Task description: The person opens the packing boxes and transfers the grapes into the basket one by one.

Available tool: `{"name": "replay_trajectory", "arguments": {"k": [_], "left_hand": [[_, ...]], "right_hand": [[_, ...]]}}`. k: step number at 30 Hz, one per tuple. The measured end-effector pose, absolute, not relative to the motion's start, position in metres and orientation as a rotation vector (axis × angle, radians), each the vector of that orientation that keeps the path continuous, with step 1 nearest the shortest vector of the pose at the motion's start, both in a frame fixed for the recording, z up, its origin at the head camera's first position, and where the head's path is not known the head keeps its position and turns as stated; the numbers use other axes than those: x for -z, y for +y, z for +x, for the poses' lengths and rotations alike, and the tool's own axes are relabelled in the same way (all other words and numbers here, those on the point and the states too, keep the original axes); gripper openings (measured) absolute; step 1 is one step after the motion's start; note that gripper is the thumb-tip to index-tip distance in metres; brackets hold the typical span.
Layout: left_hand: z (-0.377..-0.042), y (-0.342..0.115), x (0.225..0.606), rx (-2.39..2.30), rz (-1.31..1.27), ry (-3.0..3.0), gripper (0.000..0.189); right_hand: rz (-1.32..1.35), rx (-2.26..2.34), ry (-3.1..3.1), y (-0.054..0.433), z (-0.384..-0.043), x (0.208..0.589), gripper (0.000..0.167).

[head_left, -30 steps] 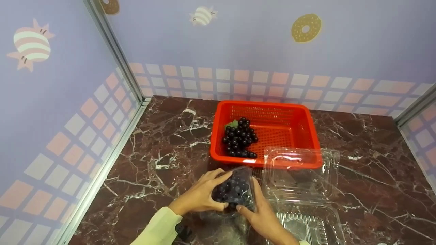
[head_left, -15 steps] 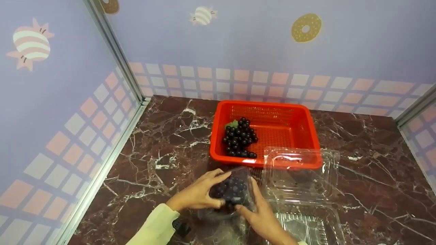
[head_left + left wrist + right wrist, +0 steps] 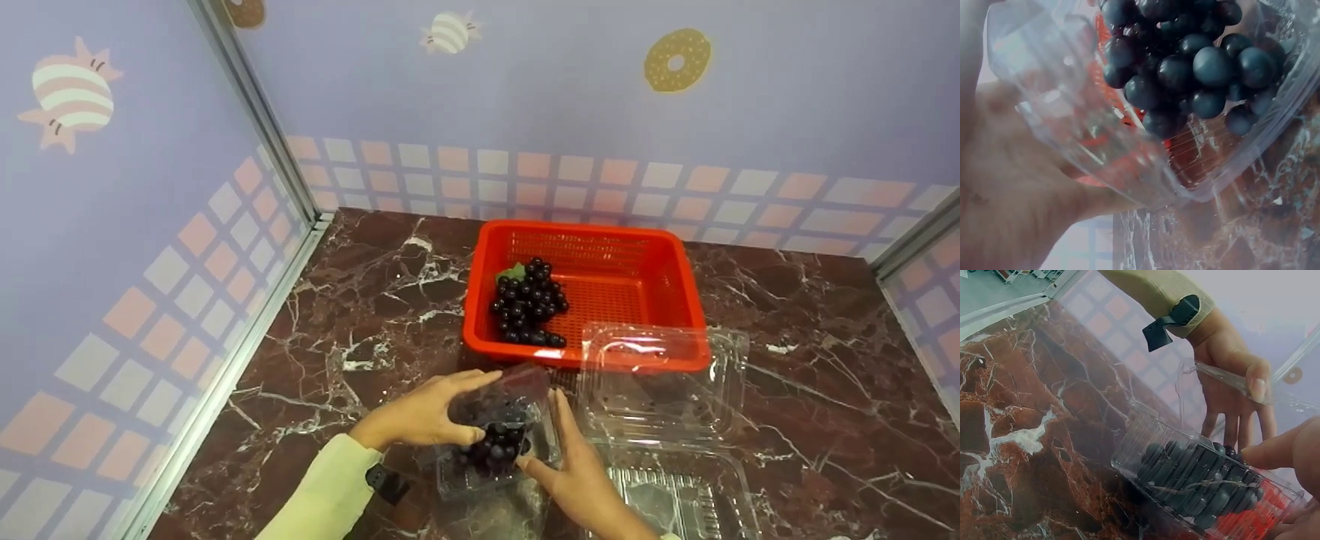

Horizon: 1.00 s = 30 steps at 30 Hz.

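Note:
A clear plastic clamshell box (image 3: 469, 484) with a bunch of dark grapes (image 3: 499, 448) inside is between my hands in the head view. Its lid stands partly raised. My left hand (image 3: 416, 415) holds the lid, thumb on the near edge and fingers behind; the right wrist view shows this pinch on the lid (image 3: 1221, 376). On the other side, my right hand (image 3: 581, 480) grips the box wall, its thumb over the rim by the grapes. In the left wrist view the grapes (image 3: 1176, 73) hang close above the ribbed plastic.
A red basket (image 3: 696, 300) stands behind the hands, with another bunch of dark grapes (image 3: 529, 304) and a green leaf at its left. A second clear clamshell box (image 3: 660, 420) lies open at the right, its lid overlapping the basket's front. Patterned walls (image 3: 480, 90) enclose the marble-look table (image 3: 322, 360).
My left hand has moved slightly left and the lid has lifted, so the grapes in the box show more plainly. The right hand stays nearly still. The basket has not moved.

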<state>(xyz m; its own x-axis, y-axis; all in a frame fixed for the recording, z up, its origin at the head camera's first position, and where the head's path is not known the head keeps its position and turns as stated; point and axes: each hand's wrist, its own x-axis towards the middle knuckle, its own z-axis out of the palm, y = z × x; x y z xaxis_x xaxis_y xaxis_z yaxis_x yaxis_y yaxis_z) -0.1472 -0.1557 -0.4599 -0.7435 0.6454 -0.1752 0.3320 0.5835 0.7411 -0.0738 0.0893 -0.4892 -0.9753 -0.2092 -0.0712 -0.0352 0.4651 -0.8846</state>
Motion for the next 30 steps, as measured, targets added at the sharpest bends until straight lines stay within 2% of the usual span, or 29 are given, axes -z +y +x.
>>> {"name": "replay_trajectory", "arguments": {"k": [15,30], "left_hand": [[-0.161,-0.148,0.437,-0.947,0.925,2.379,0.061],[-0.170,-0.132,0.419,-0.969,1.019,2.386,0.050]], "right_hand": [[-0.223,1.508,2.508,0.096,-0.066,0.485,0.078],[-0.180,1.338,2.486,0.100,-0.058,0.477,0.075]]}}
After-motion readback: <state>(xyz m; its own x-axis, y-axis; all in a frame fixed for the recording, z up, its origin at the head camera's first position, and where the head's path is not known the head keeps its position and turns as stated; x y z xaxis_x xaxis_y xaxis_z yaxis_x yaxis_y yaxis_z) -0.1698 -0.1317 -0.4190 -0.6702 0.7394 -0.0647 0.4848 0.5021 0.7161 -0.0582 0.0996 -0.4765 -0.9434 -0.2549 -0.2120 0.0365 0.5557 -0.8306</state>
